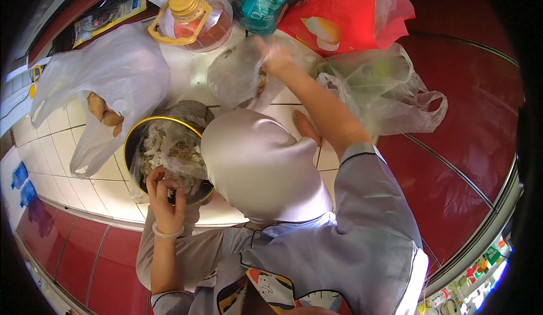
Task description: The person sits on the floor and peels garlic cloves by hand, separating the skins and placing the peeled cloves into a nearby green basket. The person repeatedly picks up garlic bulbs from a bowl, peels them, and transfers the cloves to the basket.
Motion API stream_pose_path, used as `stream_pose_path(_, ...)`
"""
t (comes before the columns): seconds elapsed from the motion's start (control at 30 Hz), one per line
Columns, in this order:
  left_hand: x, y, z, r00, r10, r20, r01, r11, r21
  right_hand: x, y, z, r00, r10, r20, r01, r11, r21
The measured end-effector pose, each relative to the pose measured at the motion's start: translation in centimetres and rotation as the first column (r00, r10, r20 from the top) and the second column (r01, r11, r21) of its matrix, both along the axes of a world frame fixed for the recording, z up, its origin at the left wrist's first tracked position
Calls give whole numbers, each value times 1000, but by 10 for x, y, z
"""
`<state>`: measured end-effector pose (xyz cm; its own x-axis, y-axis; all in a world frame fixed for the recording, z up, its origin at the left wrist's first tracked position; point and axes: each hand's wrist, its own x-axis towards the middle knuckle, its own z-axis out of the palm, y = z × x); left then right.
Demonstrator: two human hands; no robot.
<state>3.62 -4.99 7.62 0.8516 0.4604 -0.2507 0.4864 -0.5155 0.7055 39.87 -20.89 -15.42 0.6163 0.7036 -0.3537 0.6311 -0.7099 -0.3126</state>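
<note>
My left hand (166, 202) is over the near edge of a dark waste bin (127, 145) with a yellow rim. Its fingers curl toward the thumb; whether they pinch anything is unclear. Inside the bin, a clear liner bag (182, 166) lies among pale scraps and root-like brown waste (181, 150). Blurred by motion, my right hand (275, 56) reaches forward and grips the top of a clear plastic bag (233, 75) on the floor. Brown pieces (261, 83) show in that bag, though the blur hides what they are.
To the left, a white plastic bag (123, 56) spills potatoes (111, 118). A yellow-capped jug (208, 22), a teal bag (261, 7) and a red printed bag (335, 15) stand at the back. Another clear bag (382, 85) with green contents sits right. My raised knee (258, 162) fills the middle.
</note>
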Motion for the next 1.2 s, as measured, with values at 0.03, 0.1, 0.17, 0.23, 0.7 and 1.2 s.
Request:
stream_pose_path(0.03, 1, 0, 1, 1000, -3, -5, 3, 1000, 5, 11, 13, 14, 994, -55, -94, 57, 998, 17)
stream_pose_path(0.1, 3, 1, 1, 1000, -12, -9, 12, 1000, 15, 19, 35, 40, 986, -100, -133, 95, 994, -45)
stream_pose_path(0.17, 2, 2, 0, 1000, -17, -15, 17, 999, 27, 19, 42, 49, 977, -169, -127, 163, 985, -60)
stream_pose_path(0.23, 3, 2, 1, 1000, -20, -2, 20, 999, 30, 15, 47, 57, 960, -267, -81, 266, 964, -20)
stream_pose_path(0.7, 1, 0, -1, 995, -90, -30, 92, 994, 58, -68, 3, 5, 992, -22, -121, -22, 937, -349)
stream_pose_path(1.2, 18, 8, 10, 990, -110, 89, 105, 993, 52, -19, -49, 47, 975, -5, -222, 50, 980, 194)
